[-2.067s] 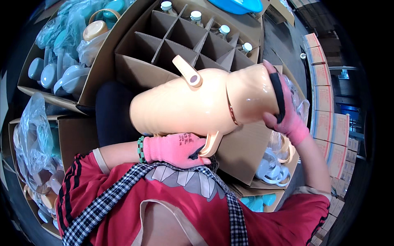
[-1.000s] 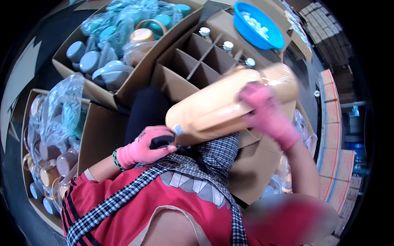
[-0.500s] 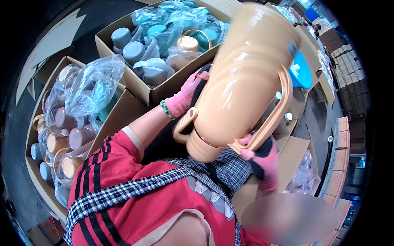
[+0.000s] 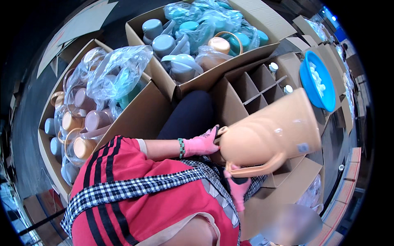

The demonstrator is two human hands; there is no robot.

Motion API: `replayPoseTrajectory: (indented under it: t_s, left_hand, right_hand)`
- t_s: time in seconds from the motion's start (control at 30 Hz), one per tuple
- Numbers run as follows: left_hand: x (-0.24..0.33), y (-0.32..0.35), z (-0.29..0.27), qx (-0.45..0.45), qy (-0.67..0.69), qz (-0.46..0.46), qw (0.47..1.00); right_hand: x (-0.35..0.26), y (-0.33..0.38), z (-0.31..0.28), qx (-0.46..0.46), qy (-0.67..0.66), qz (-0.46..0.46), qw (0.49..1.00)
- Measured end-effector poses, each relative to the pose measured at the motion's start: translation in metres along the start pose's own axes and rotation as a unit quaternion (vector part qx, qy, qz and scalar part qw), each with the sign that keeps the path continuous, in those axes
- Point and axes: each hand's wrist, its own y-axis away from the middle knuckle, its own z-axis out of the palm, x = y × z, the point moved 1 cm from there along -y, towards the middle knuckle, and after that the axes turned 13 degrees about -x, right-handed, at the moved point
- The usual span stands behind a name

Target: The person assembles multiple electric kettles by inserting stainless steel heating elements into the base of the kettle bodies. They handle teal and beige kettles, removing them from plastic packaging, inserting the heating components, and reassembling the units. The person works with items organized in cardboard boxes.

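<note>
A large peach plastic thermos jug (image 4: 266, 131) lies tilted across my lap, its wide base to the right and its narrow neck toward me. My left hand (image 4: 201, 144), in a pink and black glove, grips the neck end beside a small loop. At the lower end of the long side handle (image 4: 262, 167), my right hand (image 4: 238, 186) is closed, gloved the same way. Its fingers are partly hidden by the handle. A small pale label sits on the jug near its base. The jug covers part of a carton with dividers (image 4: 230, 102).
White caps show in some of that carton's cells. A blue basin (image 4: 305, 82) with white pieces stands behind it. Open cartons of grey, teal, peach and mauve jugs in plastic bags (image 4: 119, 74) stand at the left and far side. Flat cardboard (image 4: 84, 26) lies far left.
The jug has swung down and to the right, from nearly upright to almost lying flat. Both hands moved with it, still holding on. The divided carton and basin now show more.
</note>
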Motion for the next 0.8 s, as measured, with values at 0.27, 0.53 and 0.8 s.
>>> replayPoseTrajectory:
  t_s: [0.27, 0.53, 0.8]
  left_hand:
    - [0.022, 0.040, -0.032, -0.191, 0.052, 0.058, 0.979]
    - [0.086, -0.058, -0.123, 0.128, 0.176, 0.340, 0.915]
    - [0.159, -0.068, -0.047, 0.153, -0.164, 0.372, 0.901]
  right_hand:
    - [0.031, -0.006, 0.018, -0.120, -0.065, 0.103, 0.985]
    - [-0.033, -0.023, -0.023, -0.141, 0.211, 0.036, 0.967]
    - [-0.034, -0.141, -0.130, 0.104, -0.243, -0.092, 0.960]
